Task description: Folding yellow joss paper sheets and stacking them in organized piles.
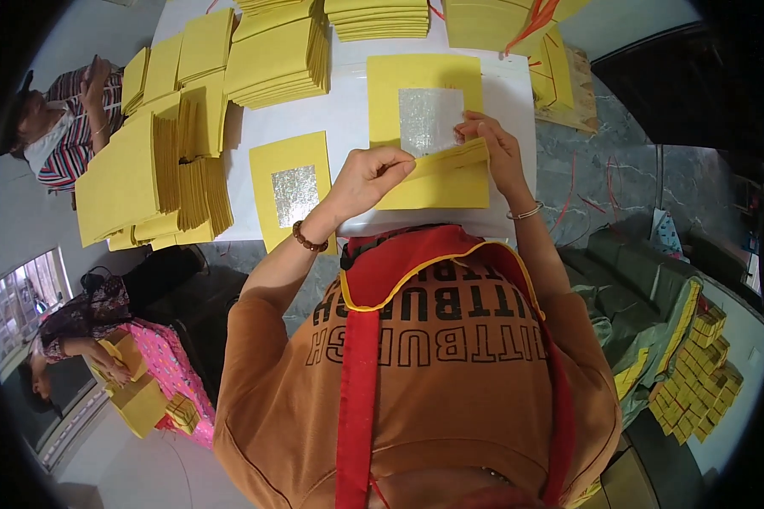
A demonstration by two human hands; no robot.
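Note:
Between my two hands a narrow yellow paper strip (446,160), folded or layered, spans the front part of a large yellow sheet. My left hand (367,176) pinches the strip's left end between thumb and fingers. At the strip's right end, my right hand (499,154) grips it, with some fingertips curled above the silver foil. That large yellow sheet (384,93) lies on the white table and has a silver foil rectangle (427,114) in its middle. Left of my left wrist lies a smaller yellow sheet (267,159) with its own silver foil patch (294,197).
Stacks of yellow paper (276,64) crowd the table's left and far sides. Red strings (536,21) lie across a pile at the far right. Two other people sit at the left; one handles yellow paper (132,399). Yellow bundles (696,373) are piled at the lower right.

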